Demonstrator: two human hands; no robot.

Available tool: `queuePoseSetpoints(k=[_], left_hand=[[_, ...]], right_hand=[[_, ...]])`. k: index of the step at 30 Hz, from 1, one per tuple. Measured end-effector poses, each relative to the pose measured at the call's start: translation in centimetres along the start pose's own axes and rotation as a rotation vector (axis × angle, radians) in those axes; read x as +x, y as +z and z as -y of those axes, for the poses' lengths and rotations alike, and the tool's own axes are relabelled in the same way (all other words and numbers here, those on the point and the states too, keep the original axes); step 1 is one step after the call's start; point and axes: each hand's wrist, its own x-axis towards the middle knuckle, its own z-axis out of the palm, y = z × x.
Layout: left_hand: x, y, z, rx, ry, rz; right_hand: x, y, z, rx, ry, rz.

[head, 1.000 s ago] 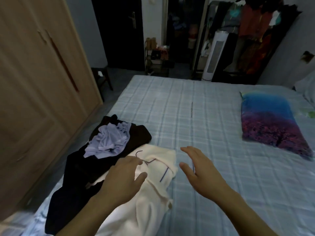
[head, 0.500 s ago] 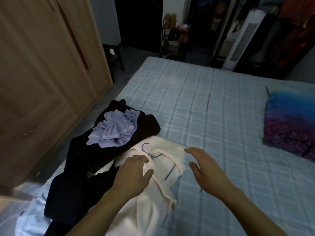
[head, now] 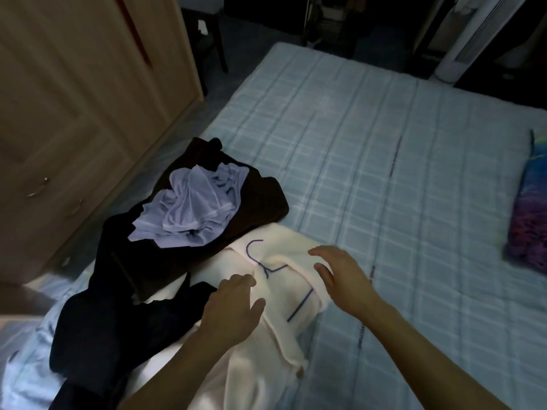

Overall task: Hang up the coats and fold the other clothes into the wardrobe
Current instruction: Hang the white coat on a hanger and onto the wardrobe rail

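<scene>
A cream coat lies on the bed with a thin blue wire hanger partly inside its collar. My left hand rests on the coat just left of the hanger, fingers relaxed. My right hand hovers over the coat's right shoulder, fingers spread and holding nothing. Left of the coat lies a pile: a crumpled lilac garment on a dark brown garment, and a black garment nearer me.
The wooden wardrobe stands closed at the left, across a narrow strip of floor. The checked blue bed sheet stretches right. A blue and purple pillow lies at the right edge. A white tower fan stands beyond the bed.
My view has tilted down and closer to the clothes. Both hands have moved forward over the cream coat, the right one now above its shoulder by the hanger.
</scene>
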Motion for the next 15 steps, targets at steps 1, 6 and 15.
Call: queuePoseSetpoints(k=[1,6,15], left_hand=[[0.7,0.8,0.3,0.003,-0.014,0.013],[3.9,4.9,2.0,0.027,-0.067,0.09],[9.3,10.1,3.8,-0.068,-0.226,0.178]], right_hand=[[1.0,0.8,-0.7,0.007,0.002,0.019],[4.8,5.1,-4.9,0.032,0.075,0.1],[9.6,11.0,-11.3,-0.1,0.173,0.311]])
